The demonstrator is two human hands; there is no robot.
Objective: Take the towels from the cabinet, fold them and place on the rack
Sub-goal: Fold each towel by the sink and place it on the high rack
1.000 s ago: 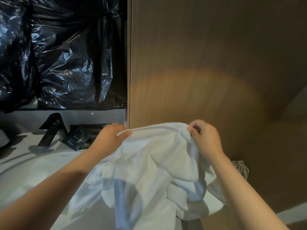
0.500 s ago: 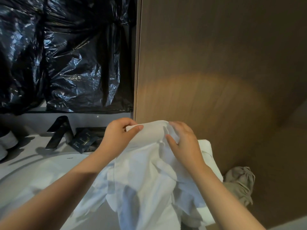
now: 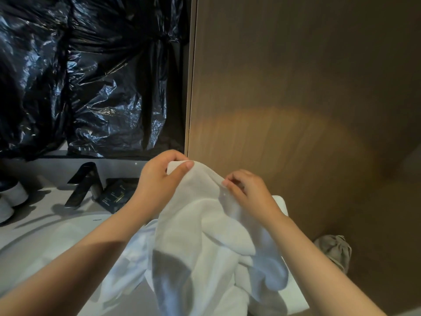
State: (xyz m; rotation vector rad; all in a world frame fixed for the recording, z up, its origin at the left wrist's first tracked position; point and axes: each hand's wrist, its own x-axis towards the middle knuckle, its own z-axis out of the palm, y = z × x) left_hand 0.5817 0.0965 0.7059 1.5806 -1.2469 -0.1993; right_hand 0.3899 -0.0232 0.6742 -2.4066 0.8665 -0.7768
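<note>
White towel (image 3: 205, 236): held up before you at its top edge, the rest hanging in loose folds over the white basin (image 3: 45, 242) and the counter. Your left hand (image 3: 157, 181): thumb and curled fingers pinching the towel's upper left corner. Your right hand (image 3: 250, 192): fingers curled, tips nipping the same edge just beside the left hand. Black faucet (image 3: 84, 185) and dark packets (image 3: 116, 195): behind the basin, left of your left hand. White cups (image 3: 13, 195): far left. Crumpled black plastic sheeting (image 3: 91, 76): above the faucet. Wood panel (image 3: 296, 87): right of the sheeting. Beige cloth bundle (image 3: 335, 249): low right, against the panel.
</note>
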